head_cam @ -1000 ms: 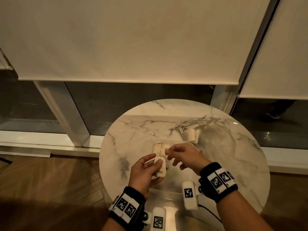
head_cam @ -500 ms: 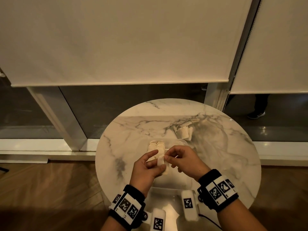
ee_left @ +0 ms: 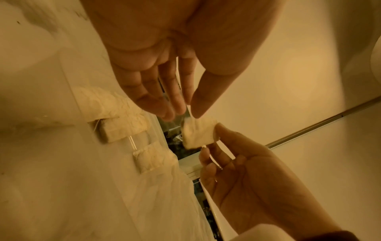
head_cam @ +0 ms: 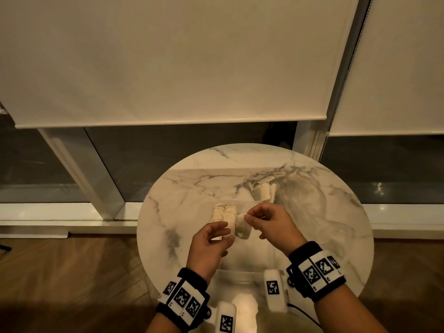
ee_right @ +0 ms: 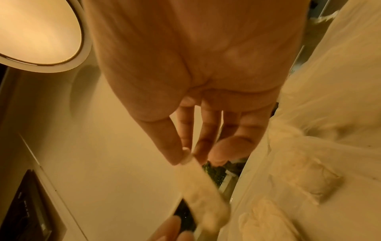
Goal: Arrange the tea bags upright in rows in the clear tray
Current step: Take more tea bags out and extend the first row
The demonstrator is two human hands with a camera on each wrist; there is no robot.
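Observation:
A clear tray (head_cam: pixel 249 202) sits mid-table with a short row of upright tea bags (head_cam: pixel 223 213) at its left side. These bags also show in the left wrist view as tea bags (ee_left: pixel 121 124) and in the right wrist view as tea bags (ee_right: pixel 317 177). My right hand (head_cam: pixel 248 216) pinches the top of one tea bag (head_cam: pixel 242 227) between thumb and forefinger; it hangs just right of the row. The pinch shows at the tea bag (ee_right: pixel 202 192). My left hand (head_cam: pixel 222 233) hovers beside the bag (ee_left: pixel 198 135), fingers loose, holding nothing.
A loose pile of tea bags (head_cam: pixel 263 191) lies on the round marble table (head_cam: pixel 324 224) beyond the tray. Window frames and lowered blinds stand behind the table. Wooden floor lies on both sides of it.
The left hand held the tea bag and passed it over; now only the right hand pinches it. The left fingers have loosened. The head view has swung left.

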